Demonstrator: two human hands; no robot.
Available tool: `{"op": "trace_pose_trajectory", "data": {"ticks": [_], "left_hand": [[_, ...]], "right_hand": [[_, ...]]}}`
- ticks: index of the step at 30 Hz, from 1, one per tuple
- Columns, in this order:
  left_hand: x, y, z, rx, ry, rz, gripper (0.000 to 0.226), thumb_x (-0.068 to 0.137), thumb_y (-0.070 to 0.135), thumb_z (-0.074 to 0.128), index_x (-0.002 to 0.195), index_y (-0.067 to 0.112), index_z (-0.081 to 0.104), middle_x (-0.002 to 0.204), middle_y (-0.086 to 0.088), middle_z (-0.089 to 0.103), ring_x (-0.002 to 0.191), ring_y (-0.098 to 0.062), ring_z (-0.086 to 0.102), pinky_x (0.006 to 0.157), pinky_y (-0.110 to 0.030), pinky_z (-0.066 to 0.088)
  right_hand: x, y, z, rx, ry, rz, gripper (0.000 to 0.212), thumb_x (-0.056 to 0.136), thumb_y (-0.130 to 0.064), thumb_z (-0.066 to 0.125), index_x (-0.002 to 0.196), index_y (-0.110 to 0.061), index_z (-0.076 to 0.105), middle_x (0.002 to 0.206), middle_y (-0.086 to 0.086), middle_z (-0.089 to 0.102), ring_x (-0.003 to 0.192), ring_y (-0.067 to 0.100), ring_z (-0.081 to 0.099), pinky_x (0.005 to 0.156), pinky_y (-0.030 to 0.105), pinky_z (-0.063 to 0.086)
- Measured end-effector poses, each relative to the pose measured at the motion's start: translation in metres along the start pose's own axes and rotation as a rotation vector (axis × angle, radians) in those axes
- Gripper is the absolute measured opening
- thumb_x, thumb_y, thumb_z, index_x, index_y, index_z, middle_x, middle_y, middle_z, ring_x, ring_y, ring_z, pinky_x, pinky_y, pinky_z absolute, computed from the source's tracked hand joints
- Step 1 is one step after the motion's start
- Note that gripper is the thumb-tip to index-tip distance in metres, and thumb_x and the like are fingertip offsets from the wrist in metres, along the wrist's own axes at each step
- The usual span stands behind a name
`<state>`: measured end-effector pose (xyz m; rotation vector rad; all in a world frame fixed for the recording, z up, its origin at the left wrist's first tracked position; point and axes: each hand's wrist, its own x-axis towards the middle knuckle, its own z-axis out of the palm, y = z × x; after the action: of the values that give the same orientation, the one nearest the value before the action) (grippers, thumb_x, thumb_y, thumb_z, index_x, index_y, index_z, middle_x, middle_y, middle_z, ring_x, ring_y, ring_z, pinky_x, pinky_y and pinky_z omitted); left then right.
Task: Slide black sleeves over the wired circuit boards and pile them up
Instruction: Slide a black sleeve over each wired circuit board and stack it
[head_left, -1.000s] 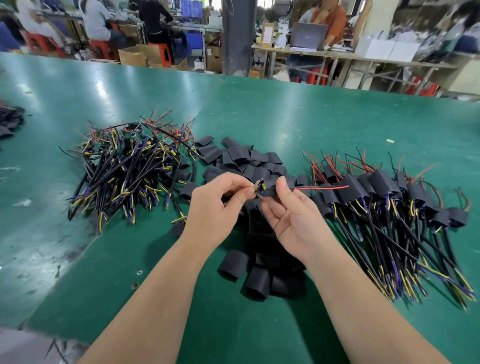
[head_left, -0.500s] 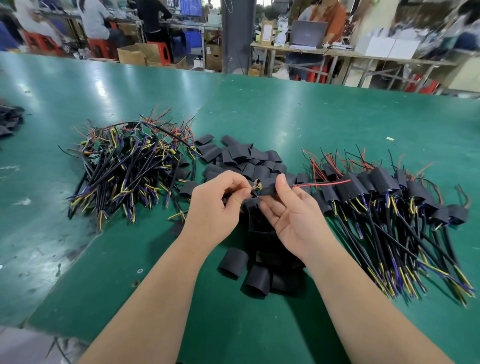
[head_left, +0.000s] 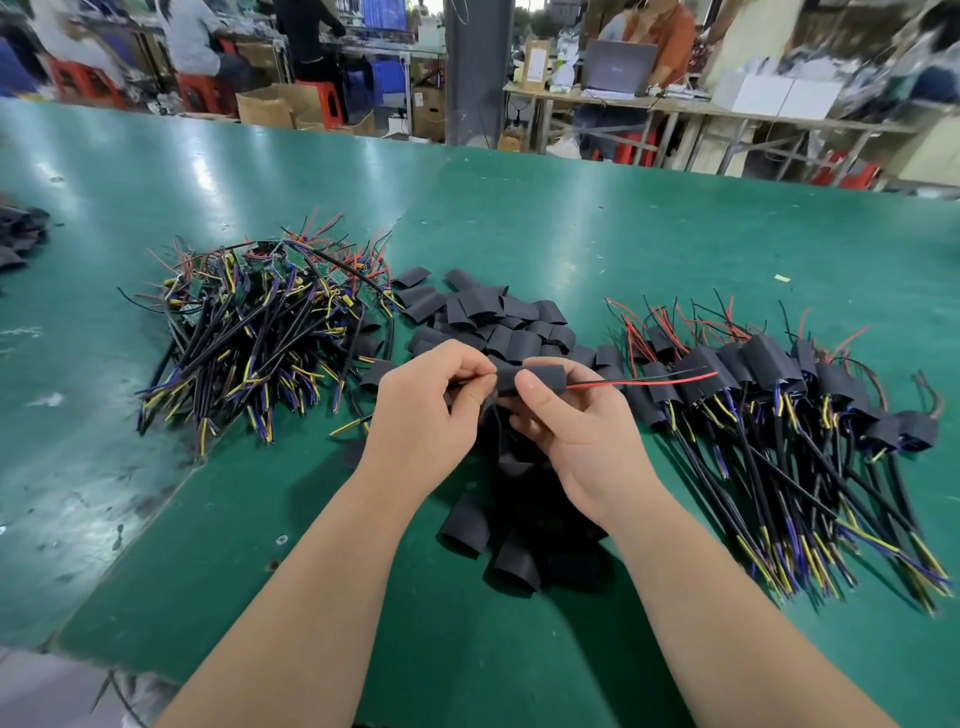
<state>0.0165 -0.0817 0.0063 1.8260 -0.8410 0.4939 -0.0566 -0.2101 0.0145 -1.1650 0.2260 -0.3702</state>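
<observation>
My right hand (head_left: 576, 431) pinches a black sleeve (head_left: 540, 378) between thumb and fingers above the table's middle. The sleeve now covers the circuit board, which is hidden inside it. A red wire (head_left: 644, 383) and a thin black wire stick out of the sleeve to the right. My left hand (head_left: 431, 415) pinches the cable end of the same piece at the sleeve's left mouth. Bare wired boards (head_left: 249, 332) lie heaped at the left. Loose empty sleeves (head_left: 493, 317) are piled behind my hands. Sleeved boards (head_left: 769, 379) are stacked at the right.
More empty sleeves (head_left: 514, 561) lie just in front of my hands. A dark bundle (head_left: 21, 234) sits at the far left edge of the green table (head_left: 623, 234). Beyond the table stand a pillar, benches, cardboard boxes, red stools and seated people.
The sleeve has slid leftward over the board, so the board's end no longer shows between my hands. Both hands stayed in nearly the same place.
</observation>
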Motion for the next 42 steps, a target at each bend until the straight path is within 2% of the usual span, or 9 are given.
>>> {"op": "trace_pose_trajectory", "data": {"ticks": [8,12,18,22,29,33,36,40,42], "left_hand": [[0.002,0.000,-0.011,-0.054,0.113,-0.069,0.027,0.094,0.041,0.044,0.099,0.017,0.057,0.074,0.006,0.065,0.061,-0.004,0.060,0.056,-0.018,0.042],[0.008,-0.013,-0.023,0.298,0.288,-0.266,0.034,0.098,0.030,0.032,0.098,0.015,0.062,0.086,0.001,0.069,0.080,-0.023,0.056,0.074,-0.037,0.042],[0.004,-0.031,-0.023,0.813,-0.106,-0.625,0.039,0.091,0.033,0.054,0.129,0.023,0.053,0.132,-0.006,0.052,0.122,-0.031,0.040,0.099,-0.042,0.030],[0.007,-0.034,-0.025,0.877,-0.143,-0.632,0.037,0.091,0.048,0.052,0.122,0.027,0.059,0.121,-0.005,0.059,0.115,-0.030,0.050,0.097,-0.042,0.031],[0.009,-0.030,-0.026,0.607,0.054,-0.588,0.039,0.099,0.038,0.039,0.084,0.019,0.071,0.080,-0.001,0.066,0.075,-0.026,0.056,0.080,-0.032,0.025],[0.013,-0.017,-0.030,0.155,0.290,-0.414,0.024,0.098,0.021,0.050,0.101,0.020,0.074,0.096,0.006,0.070,0.088,-0.016,0.064,0.080,-0.031,0.047],[0.011,-0.003,-0.030,0.076,0.402,-0.139,0.024,0.096,0.014,0.049,0.095,0.012,0.073,0.090,0.005,0.067,0.085,-0.013,0.062,0.075,-0.027,0.048],[0.001,0.010,-0.014,0.072,0.340,0.133,0.027,0.093,0.014,0.051,0.082,0.005,0.074,0.079,-0.002,0.065,0.074,-0.017,0.060,0.069,-0.039,0.049],[-0.003,0.013,-0.008,0.056,0.301,0.174,0.027,0.091,0.015,0.053,0.075,0.005,0.073,0.077,0.000,0.065,0.073,-0.018,0.061,0.069,-0.042,0.050]], "right_hand": [[0.004,-0.050,-0.009,0.498,0.144,0.013,0.010,0.071,-0.004,0.065,0.078,-0.002,0.057,0.068,0.012,0.064,0.068,0.016,0.071,0.048,0.012,0.048],[0.009,-0.095,-0.041,0.449,0.299,-0.212,0.020,0.092,-0.009,0.057,0.072,-0.008,0.062,0.065,0.003,0.059,0.053,0.005,0.059,0.048,0.011,0.042],[0.011,-0.110,-0.076,-0.340,0.547,-0.329,0.012,0.083,-0.004,0.065,0.085,-0.016,0.067,0.065,-0.001,0.066,0.047,0.013,0.057,0.051,0.027,0.046],[0.012,-0.084,-0.086,-1.145,0.704,-0.346,0.019,0.080,-0.004,0.061,0.088,-0.016,0.074,0.087,0.008,0.073,0.076,0.022,0.063,0.081,0.027,0.045],[0.016,-0.061,-0.081,-1.416,0.695,-0.281,0.027,0.081,-0.003,0.057,0.099,-0.014,0.074,0.111,0.020,0.060,0.101,0.041,0.055,0.088,0.039,0.045],[0.015,-0.051,-0.062,-1.189,0.556,-0.425,0.018,0.081,-0.005,0.060,0.085,-0.018,0.073,0.087,0.002,0.067,0.079,0.014,0.060,0.075,0.018,0.036],[0.018,-0.039,-0.045,-0.716,0.333,-0.238,0.020,0.083,-0.001,0.064,0.076,-0.018,0.071,0.069,-0.002,0.068,0.055,0.007,0.058,0.061,0.023,0.045],[0.020,-0.028,-0.023,-0.033,0.006,0.104,0.011,0.092,-0.009,0.058,0.093,-0.005,0.067,0.086,0.014,0.073,0.049,0.012,0.051,0.047,0.019,0.041],[0.021,-0.028,-0.019,0.165,-0.056,0.230,0.034,0.084,-0.026,0.064,0.108,-0.003,0.058,0.099,0.016,0.073,0.049,0.010,0.053,0.049,0.018,0.045]]}}
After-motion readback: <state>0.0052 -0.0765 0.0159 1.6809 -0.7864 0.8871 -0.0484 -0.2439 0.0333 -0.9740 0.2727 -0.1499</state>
